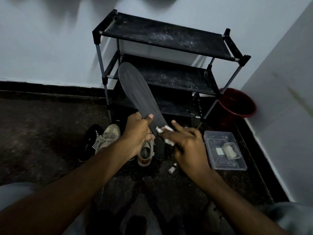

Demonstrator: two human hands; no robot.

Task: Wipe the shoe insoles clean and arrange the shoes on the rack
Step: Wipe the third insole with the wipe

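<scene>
Insole [135,92]: head view. Dark grey and long, held up off the floor [50,133] in front of the rack. Toe end points up and away, heel end sits low between the two hands. Faint lengthwise ridges on its face, no print legible.
Left hand [137,133]: grasping the insole at its lower half. Thumb lies across the top face, the other fingers wrap behind.
Right hand [188,146]: motion-blurred. Fingers close on a white wipe and bear it against the heel end, just right of the left thumb. Index finger stretches forward past the insole's edge.
Wipe [166,131]: crumpled, showing above and below the right fingers, touching the insole.
Rack [166,36]: black, fabric shelves on grey tubes, beyond the fingertips against the wall [50,48]. Shelves speckled with pale dust.
Beige sneakers [111,133]: on the floor under the left hand, a laced one left of the wrist and an open-mouthed one right of it.
Black shoe [91,141]: white stripes, left of the sneakers. Small pale lettering on its side, too dim to read.
Plastic box [225,165]: clear, on the floor right of the right hand, small pale items inside. No label readable.
Red bucket [237,106]: beyond the box, beside the rack's right leg.
Small white piece [171,170]: on the floor below the right fingers.
</scene>
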